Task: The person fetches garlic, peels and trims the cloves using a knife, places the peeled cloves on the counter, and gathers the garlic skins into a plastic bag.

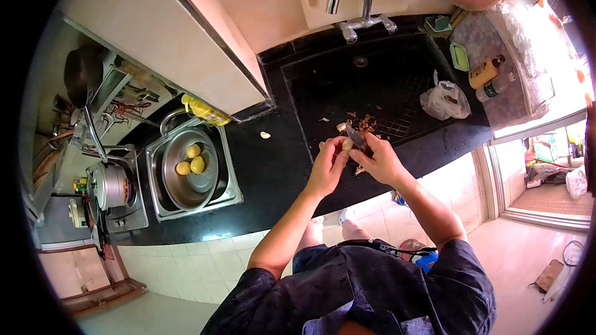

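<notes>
My left hand (328, 166) is closed, pinching a pale garlic clove (347, 144) in its fingertips above the front edge of the black sink. My right hand (380, 160) grips a small knife (355, 136), its blade against or very near the clove; the handle is hidden in my fingers. Just beyond my hands, brownish skins and scraps (366, 122) are scattered in the sink. Another pale clove (265, 135) lies by itself on the black counter to the left.
Left of me, a steel basin (172, 187) with several peeled potatoes (197, 165) sits in a metal sink (233, 193). A yellow bottle (205, 110) stands behind it. A tall faucet (367, 0) rises at the back. A plastic bag (446, 99) lies at the black sink's right.
</notes>
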Motion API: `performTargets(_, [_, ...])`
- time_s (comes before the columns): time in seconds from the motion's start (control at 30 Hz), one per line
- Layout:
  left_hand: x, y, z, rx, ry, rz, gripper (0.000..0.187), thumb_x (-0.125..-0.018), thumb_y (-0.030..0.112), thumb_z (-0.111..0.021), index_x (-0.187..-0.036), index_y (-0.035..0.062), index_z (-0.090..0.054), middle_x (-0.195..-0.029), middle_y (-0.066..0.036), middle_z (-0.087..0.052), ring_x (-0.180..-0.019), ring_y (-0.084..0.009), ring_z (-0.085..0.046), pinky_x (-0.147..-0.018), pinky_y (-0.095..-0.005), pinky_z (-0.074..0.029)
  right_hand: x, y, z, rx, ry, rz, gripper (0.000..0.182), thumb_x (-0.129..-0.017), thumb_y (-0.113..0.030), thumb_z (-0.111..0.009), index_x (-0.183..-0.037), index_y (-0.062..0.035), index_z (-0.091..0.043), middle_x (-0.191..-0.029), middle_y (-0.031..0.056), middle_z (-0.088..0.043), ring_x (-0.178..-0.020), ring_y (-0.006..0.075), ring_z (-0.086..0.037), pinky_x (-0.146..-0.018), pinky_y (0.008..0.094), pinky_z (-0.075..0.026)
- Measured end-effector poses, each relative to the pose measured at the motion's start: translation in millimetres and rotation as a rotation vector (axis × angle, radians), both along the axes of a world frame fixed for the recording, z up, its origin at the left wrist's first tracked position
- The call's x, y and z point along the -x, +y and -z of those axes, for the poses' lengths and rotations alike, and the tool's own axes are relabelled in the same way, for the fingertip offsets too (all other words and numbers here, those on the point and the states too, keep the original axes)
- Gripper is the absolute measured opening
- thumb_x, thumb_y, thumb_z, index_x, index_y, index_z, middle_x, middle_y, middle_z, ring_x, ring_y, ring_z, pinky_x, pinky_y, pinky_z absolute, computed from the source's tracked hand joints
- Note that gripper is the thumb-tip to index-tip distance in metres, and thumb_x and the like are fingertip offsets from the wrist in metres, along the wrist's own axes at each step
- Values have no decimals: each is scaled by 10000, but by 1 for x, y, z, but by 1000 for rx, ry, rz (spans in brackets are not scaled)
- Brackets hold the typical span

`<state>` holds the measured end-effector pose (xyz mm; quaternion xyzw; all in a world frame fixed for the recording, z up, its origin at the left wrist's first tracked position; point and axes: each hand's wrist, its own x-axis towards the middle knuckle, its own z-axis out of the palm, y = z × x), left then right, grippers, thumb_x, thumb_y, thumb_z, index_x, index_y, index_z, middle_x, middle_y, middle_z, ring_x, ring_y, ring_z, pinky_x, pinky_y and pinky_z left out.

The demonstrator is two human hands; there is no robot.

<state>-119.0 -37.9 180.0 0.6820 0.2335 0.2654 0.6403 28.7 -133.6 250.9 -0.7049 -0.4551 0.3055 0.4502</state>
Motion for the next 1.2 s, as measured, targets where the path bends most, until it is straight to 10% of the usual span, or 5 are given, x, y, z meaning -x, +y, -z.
performTargets(0.4, [-21,-4,-15,208,15,132,328,-1051,286,-454,-1203,10,-548,-819,9,-551,-710,-62,-505,-631,-224,-428,-26,-3,35,42,-205,-36,389,-862,-323,-717,-789,36,-586,-634,167,-596,-577,213,-609,-546,349,-472])
performTargets(1.2, [-26,-14,54,698,-31,120,275,-1066,307,-434,-1077,76,-582,-690,34,-478,-568,-52,-433,-487,-208,-353,-38,-1,95,184,349,-249,474,-990,-387,-580,-917,74,-658,-765,95,-694,-705,128,-618,-696,306,-530])
